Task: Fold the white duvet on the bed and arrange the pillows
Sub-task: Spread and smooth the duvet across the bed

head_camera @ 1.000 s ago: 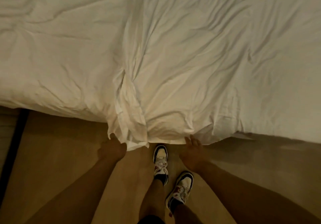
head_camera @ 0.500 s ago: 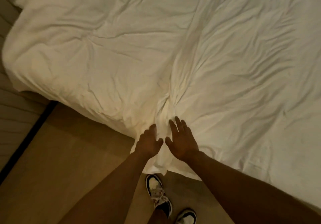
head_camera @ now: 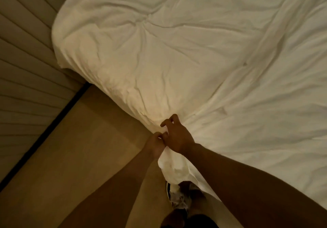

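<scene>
- Head view, hands: left hand (head_camera: pixel 155 143) is clenching a gathered bunch of the white duvet (head_camera: pixel 177 54) at the bed's near edge; right hand (head_camera: pixel 177 135) is sitting just beside it, touching it, fingers curled over the same bunch, though whether they are pinching cloth cannot be told.
- Head view, task item: duvet is lying spread and wrinkled across the bed, with a pinched tail of fabric (head_camera: pixel 174 170) hanging below the hands toward the floor (head_camera: pixel 85 148). No pillows are showing.
- Step in hand, as judged: the person appears to be collecting an edge or seam ahead of a fold. Doing it well is calling for both hands gripping the same layer, separating along the edge to pull it taut, and lifting the hanging tail clear of the floor and the shoe (head_camera: pixel 178 197).
- Surface and room: floor is looking smooth and tan; a ribbed panelled wall (head_camera: pixel 26 51) is running along the left, meeting the floor at a dark strip. Lighting is dim and warm.
</scene>
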